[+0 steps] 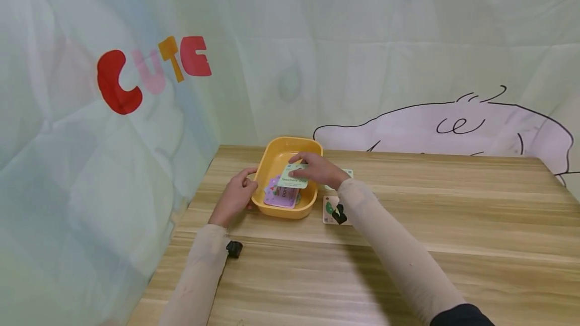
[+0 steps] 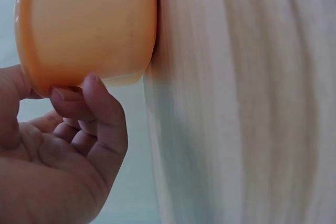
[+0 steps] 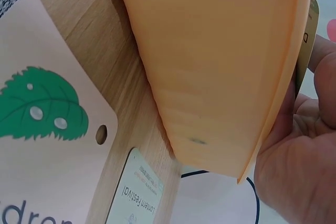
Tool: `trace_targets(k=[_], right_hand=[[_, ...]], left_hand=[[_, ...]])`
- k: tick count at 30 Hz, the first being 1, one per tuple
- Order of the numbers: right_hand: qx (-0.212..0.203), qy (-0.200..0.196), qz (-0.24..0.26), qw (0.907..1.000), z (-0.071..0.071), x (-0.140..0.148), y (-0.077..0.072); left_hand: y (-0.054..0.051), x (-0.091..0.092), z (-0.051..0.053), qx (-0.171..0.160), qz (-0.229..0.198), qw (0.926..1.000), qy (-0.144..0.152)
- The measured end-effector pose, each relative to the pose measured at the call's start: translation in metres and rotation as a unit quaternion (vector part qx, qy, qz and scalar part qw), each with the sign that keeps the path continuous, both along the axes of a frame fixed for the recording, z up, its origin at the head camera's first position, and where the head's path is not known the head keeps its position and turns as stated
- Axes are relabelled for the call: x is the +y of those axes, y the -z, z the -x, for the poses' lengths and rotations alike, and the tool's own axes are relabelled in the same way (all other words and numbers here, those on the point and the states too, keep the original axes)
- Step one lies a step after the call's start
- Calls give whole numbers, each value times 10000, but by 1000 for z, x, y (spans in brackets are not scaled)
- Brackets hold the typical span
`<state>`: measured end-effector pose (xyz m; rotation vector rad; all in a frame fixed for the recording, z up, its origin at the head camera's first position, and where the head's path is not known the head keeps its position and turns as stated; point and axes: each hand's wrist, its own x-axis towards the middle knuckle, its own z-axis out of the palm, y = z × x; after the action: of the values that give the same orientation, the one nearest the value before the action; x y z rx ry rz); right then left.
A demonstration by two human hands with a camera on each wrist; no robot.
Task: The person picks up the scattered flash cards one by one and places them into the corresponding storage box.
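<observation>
A yellow plastic basin [image 1: 272, 157] stands near the far left part of the table, with a purple card [image 1: 281, 199] and other cards lying inside. My left hand [image 1: 234, 196] pinches the basin's left rim between thumb and fingers; the left wrist view shows the rim [image 2: 29, 72] in that grasp. Over the basin, my right hand [image 1: 317, 169] holds a pale green card [image 1: 290, 181] lettered "Teachers' Day". In the right wrist view only that card's edge [image 3: 308, 40] shows behind the basin wall, and the fingers are partly hidden.
To the right of the basin lie a pinkish card with a green leaf [image 3: 44, 106] and, farther back, a pale green "Lantern Festival" card [image 3: 137, 192]. The wooden table [image 1: 453, 205] extends to the right. Printed cloth [image 1: 281, 64] hangs behind and at the left.
</observation>
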<state>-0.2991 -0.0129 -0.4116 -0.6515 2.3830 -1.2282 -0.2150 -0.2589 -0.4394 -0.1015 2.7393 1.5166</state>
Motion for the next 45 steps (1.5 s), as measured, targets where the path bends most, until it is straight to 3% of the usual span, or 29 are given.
trace_targets(k=[45], right_hand=[[-87,186,-162,9997,1,-2,-2]], left_hand=[[-4,0,-1,-102,-103,9999,25]])
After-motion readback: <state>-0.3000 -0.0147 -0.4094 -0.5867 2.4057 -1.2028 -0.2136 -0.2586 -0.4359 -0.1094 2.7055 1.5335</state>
